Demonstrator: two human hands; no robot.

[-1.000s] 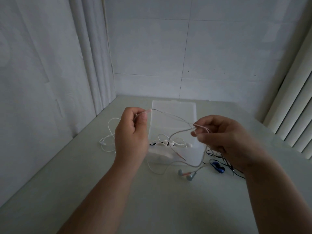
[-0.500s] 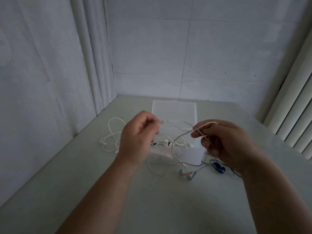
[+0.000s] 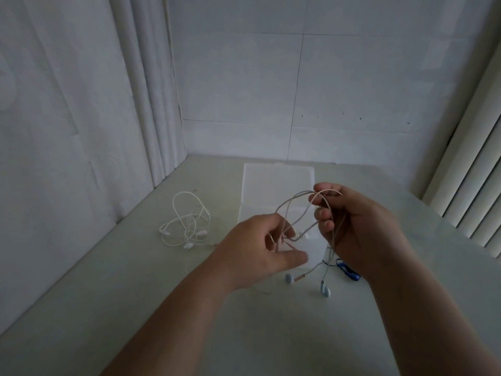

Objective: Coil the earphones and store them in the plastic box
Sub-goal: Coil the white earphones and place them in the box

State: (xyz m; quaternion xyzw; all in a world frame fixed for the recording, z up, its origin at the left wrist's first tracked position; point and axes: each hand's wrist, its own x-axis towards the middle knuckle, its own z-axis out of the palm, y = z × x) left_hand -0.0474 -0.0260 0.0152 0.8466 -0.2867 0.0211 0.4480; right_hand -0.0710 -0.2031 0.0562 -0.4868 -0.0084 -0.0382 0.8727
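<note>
1. Nearest, in front of the translucent rectangular plastic box [image 3: 279, 183], two pale blue earbuds [image 3: 325, 290] hang from the thin pinkish-white earphone cable [image 3: 291, 204] down at the pale tabletop [image 3: 135, 308]. Dragging there could tug loops loose.
2. Over the box's near edge, the left hand [image 3: 260, 248] pinches the cable with curled fingers. The right hand [image 3: 360, 229] has its fingers curled through loose loops, which may slip off the fingertips.
3. Just right of the box, dark blue earphones [image 3: 349, 272] lie beneath the right wrist, where the hanging cable could tangle.
4. Left of the box, tangled white earphones [image 3: 187, 226] lie well apart.
5. Behind the box a white wall [image 3: 271, 90] closes in. Open tabletop lies in front.
</note>
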